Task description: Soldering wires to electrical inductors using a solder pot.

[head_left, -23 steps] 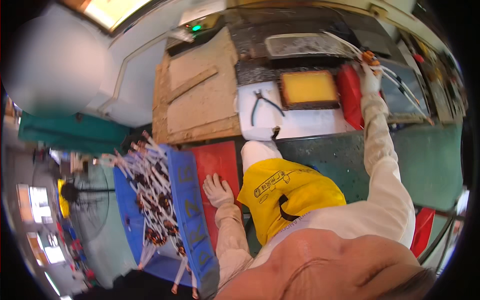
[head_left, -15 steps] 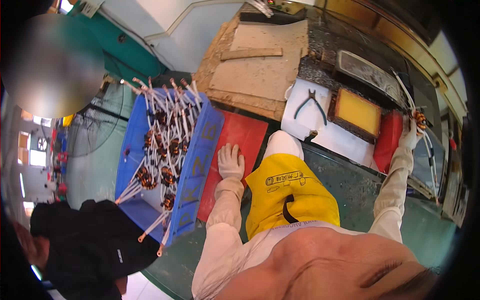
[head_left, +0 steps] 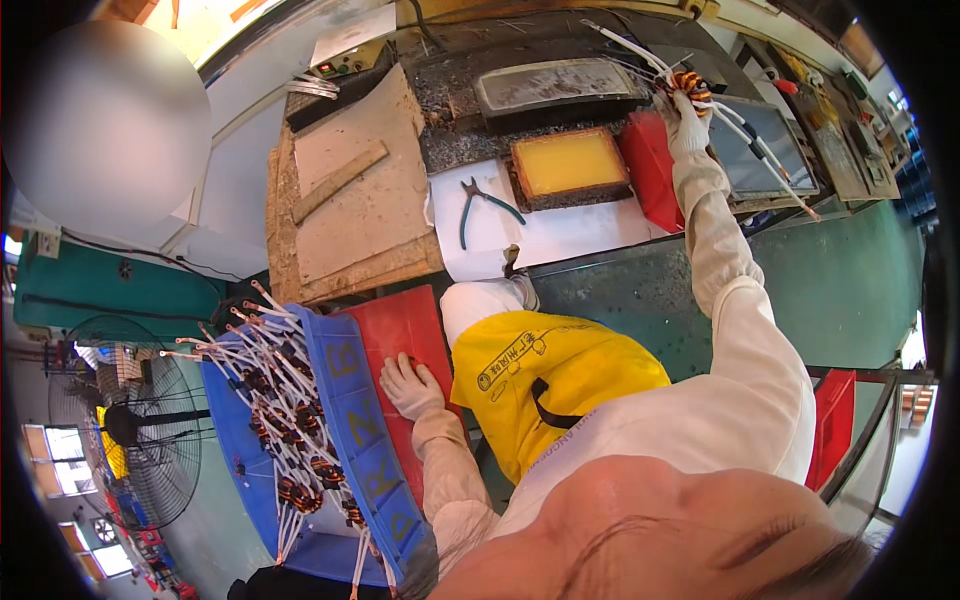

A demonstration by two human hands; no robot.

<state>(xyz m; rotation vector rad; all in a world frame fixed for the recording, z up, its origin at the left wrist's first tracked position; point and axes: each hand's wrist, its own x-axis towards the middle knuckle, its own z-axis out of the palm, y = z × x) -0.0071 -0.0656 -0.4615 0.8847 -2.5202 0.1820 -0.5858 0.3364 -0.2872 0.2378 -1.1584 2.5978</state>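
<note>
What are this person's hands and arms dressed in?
The left hand and right hand both appear to wear thin, whitish gloves. Loose, wrinkled beige oversleeves come next, then white sleeves higher up. No markings show on either layer.

Over at the right end of the worktop [head_left: 455,150], just how my right hand's [head_left: 688,125] fingertips sit on the coil [head_left: 690,88] is too small to tell. Below its near left corner, my left palm is turned down out of sight, the blue crate [head_left: 388,470] covers part of the red board [head_left: 372,335], and the heap hides its lowest coils. A pale blur [head_left: 110,130] masks what's upper left, and the bottom edge cuts off a black shape [head_left: 290,584].
</note>
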